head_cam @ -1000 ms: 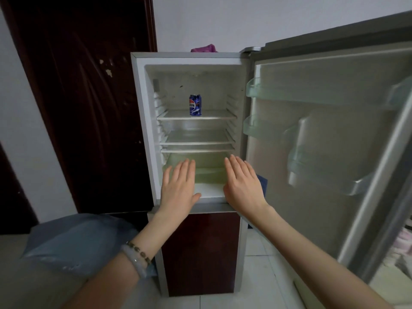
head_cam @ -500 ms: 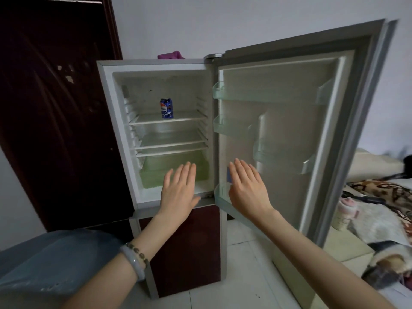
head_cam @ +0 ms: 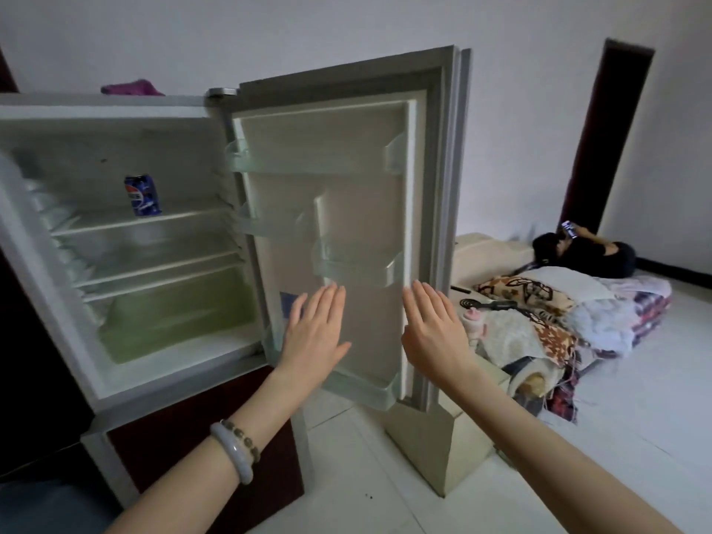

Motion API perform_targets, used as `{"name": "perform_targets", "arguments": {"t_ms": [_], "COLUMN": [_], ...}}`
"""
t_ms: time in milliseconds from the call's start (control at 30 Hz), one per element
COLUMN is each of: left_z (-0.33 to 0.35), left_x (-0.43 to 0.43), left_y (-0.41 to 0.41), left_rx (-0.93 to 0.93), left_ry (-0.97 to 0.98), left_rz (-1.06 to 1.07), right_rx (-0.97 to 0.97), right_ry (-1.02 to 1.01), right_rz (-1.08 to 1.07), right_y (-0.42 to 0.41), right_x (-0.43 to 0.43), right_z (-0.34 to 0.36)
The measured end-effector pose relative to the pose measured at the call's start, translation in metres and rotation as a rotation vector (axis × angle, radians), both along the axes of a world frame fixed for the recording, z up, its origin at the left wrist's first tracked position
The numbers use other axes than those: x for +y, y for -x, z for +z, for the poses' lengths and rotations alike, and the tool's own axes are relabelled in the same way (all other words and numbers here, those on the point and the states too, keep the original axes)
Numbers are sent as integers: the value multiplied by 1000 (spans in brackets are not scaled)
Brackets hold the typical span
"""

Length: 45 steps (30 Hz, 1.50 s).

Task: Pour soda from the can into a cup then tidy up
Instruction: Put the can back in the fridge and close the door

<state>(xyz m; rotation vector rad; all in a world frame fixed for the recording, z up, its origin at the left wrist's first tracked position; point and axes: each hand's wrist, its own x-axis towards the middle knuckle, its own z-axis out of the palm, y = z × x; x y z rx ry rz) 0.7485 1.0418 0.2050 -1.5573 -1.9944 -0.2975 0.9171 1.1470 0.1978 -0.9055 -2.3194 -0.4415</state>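
A blue soda can (head_cam: 142,195) stands upright on the top shelf of the open fridge (head_cam: 34,240), at the left of the view. No cup is in sight. My left hand (head_cam: 314,335) is held flat, fingers apart and empty, in front of the lower part of the open fridge door (head_cam: 362,186). Level with it, my right hand (head_cam: 433,333) is also flat and empty, near the door's outer edge. Both hands are well to the right of the can and lower than it.
The fridge door swings out to the right, with empty door racks (head_cam: 308,163). A dark red lower fridge door (head_cam: 185,437) is shut. To the right, a pile of blankets (head_cam: 558,314) lies on the white tiled floor, and a person (head_cam: 585,252) lies behind it.
The view has swung to the right: the fridge and can slid to the left, and the blankets and lying person came into sight. My hands stay flat and empty.
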Motion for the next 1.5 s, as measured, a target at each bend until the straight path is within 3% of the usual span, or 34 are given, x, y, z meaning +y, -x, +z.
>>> {"name": "perform_targets", "arguments": {"t_ms": [300, 600, 1233, 1500], "left_z": [1, -7, -17, -20], "left_x": [108, 139, 44, -24], "left_y": [-41, -45, -23, -23], "left_rx": [-42, -161, -95, -262], "left_ry": [40, -26, -78, -181], "left_rz": [4, 36, 244, 371], "right_rx": [-24, -35, 1, 51], "right_ry": [-76, -78, 27, 80], "right_rz": [54, 172, 623, 977], "right_y": [-68, -90, -61, -1], "right_x": [74, 122, 134, 82], "right_z": [-16, -32, -49, -49]}}
